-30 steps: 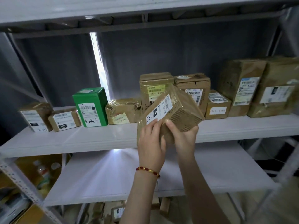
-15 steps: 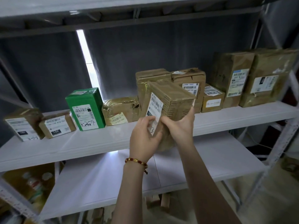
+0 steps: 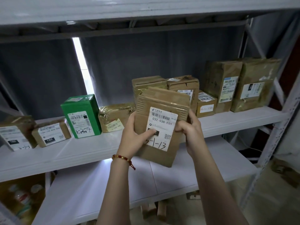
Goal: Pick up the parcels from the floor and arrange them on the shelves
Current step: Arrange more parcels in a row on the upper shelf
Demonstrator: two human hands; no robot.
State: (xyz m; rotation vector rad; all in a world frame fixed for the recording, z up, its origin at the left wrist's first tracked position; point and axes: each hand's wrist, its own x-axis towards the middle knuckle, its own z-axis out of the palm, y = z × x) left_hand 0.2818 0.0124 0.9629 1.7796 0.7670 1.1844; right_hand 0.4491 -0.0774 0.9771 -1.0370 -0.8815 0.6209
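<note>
Now the left hand (image 3: 134,137) grips the parcel (image 3: 162,101) by its left edge, thumb on the label (image 3: 159,125) — right hand (image 3: 191,132) clasps the right edge. Parcel sits upright just in front of the shelf (image 3: 81,148), not on it — label facing the person, likely to read it before shelving.

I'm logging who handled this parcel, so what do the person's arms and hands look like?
Both forearms are bare, with no sleeves or gloves in view. The left hand has a red-and-gold beaded bracelet with a red cord tail at its wrist. The right hand shows no jewellery or watch.
</note>
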